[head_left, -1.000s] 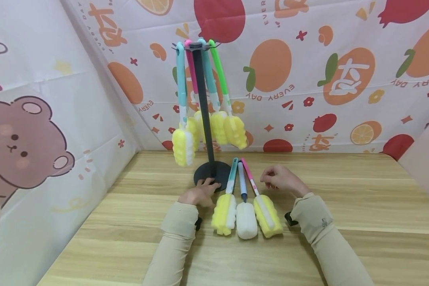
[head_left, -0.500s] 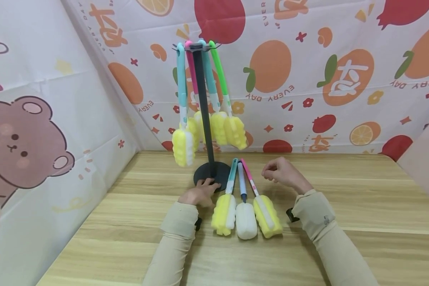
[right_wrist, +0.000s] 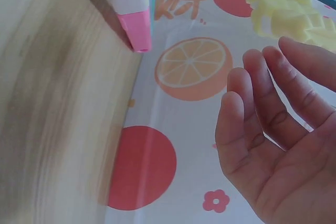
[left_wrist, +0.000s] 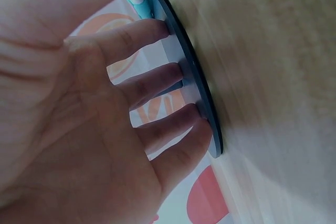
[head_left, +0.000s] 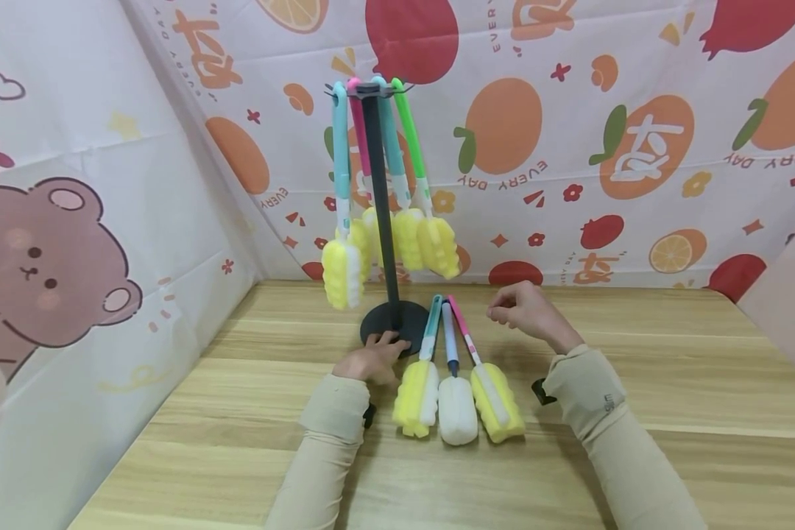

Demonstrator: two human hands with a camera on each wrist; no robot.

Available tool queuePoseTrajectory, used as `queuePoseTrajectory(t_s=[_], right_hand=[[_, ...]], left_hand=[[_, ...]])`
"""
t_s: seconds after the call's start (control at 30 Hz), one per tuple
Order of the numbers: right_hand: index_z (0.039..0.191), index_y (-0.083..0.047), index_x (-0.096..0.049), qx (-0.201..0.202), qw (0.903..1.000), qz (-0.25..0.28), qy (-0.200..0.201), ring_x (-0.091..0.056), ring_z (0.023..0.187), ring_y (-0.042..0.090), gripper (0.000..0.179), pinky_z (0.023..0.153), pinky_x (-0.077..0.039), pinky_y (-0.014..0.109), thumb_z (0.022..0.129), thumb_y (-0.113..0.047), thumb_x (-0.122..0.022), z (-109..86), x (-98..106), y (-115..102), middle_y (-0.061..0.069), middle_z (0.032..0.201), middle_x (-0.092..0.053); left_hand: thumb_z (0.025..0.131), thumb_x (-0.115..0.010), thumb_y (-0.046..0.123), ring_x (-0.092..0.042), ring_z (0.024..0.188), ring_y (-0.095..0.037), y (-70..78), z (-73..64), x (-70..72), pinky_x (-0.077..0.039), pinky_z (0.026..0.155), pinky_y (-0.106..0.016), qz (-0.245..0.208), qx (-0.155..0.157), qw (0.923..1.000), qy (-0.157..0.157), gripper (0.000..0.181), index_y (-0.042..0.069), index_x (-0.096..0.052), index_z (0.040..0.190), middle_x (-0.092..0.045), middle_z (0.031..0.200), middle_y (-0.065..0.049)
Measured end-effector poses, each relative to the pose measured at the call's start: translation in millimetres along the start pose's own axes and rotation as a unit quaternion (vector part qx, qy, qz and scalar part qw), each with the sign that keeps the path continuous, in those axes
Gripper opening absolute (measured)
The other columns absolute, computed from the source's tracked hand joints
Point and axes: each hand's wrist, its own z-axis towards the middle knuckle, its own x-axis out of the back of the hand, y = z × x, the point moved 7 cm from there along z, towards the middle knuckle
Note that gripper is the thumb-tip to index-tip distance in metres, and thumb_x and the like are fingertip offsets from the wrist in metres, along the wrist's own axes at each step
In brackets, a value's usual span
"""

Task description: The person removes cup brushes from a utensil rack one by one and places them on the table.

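Observation:
My left hand (head_left: pixel 368 361) rests its fingertips on the round black base (head_left: pixel 375 324) of an upright stand; in the left wrist view the fingers (left_wrist: pixel 152 82) are spread and fairly straight against it. To the right, three sponge bottle brushes lie side by side on the table: a yellow-and-white one with a teal handle (head_left: pixel 416 397), a white one with a pale blue handle (head_left: pixel 458 411), and a yellow-and-white one with a pink handle (head_left: pixel 497 401). My right hand (head_left: pixel 530 315) hovers beyond the pink-handled brush, fingers loosely curled, holding nothing.
Several sponge brushes hang from hooks atop the black stand pole (head_left: pixel 383 191), including a teal-handled one (head_left: pixel 342 272) and a green-handled one (head_left: pixel 439 246). A fruit-print cloth (head_left: pixel 570 243) backs the wooden table (head_left: pixel 669 353), with a bear-print cloth (head_left: pixel 172 221) at the left.
My right hand has risen slightly and drifted away from the pink-handled brush. The left hand stays on the base, and the brushes have not moved. The head view has shifted a little.

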Motion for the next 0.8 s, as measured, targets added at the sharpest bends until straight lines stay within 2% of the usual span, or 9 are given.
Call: queuePoseTrajectory(t_s=[0.4, 0.5, 0.63, 0.8], right_hand=[[0.099, 0.006, -0.073, 0.006, 1.0000, -0.003, 0.006, -0.060, 0.076, 0.026, 0.012, 0.071, -0.054, 0.036, 0.096, -0.005, -0.067, 2.3, 5.8, -12.1, 0.012, 0.087, -0.067], [0.098, 0.006, -0.073, 0.008, 0.9999, -0.004, 0.008, -0.060, 0.078, 0.028, 0.012, 0.072, -0.055, 0.038, 0.096, -0.005, -0.067, 3.1, 7.2, -14.9, 0.012, 0.088, -0.067], [0.098, 0.005, -0.073, 0.008, 0.9999, -0.003, 0.014, -0.061, 0.084, 0.037, 0.012, 0.074, -0.055, 0.040, 0.095, -0.005, -0.068, 3.7, 10.1, -19.2, 0.012, 0.088, -0.067], [0.097, 0.004, -0.073, 0.011, 0.9997, -0.011, 0.020, -0.061, 0.082, 0.034, 0.011, 0.074, -0.055, 0.042, 0.095, -0.005, -0.068, 4.9, 13.1, -24.3, 0.012, 0.088, -0.067]], left_hand=[[0.092, -0.078, 0.021, -0.020, 0.147, -0.044, -0.3, 0.7, -0.6, -0.034, 0.110, -0.058, 0.007, 0.001, 1.0000, -0.002, 0.075, 0.014, -0.041, 0.156, -0.025, 0.163, -0.015], [0.092, -0.077, 0.021, -0.020, 0.148, -0.044, -0.4, 0.4, -0.5, -0.034, 0.110, -0.058, 0.009, 0.002, 1.0000, -0.003, 0.074, 0.015, -0.041, 0.156, -0.025, 0.163, -0.015], [0.092, -0.077, 0.021, -0.020, 0.148, -0.044, 0.0, 0.6, -0.4, -0.034, 0.110, -0.058, 0.010, 0.000, 0.9999, -0.003, 0.074, 0.014, -0.041, 0.156, -0.024, 0.163, -0.015], [0.092, -0.078, 0.020, -0.020, 0.147, -0.044, 0.5, 0.8, 0.1, -0.033, 0.110, -0.058, 0.008, -0.001, 1.0000, -0.002, 0.074, 0.014, -0.041, 0.156, -0.025, 0.163, -0.015]])
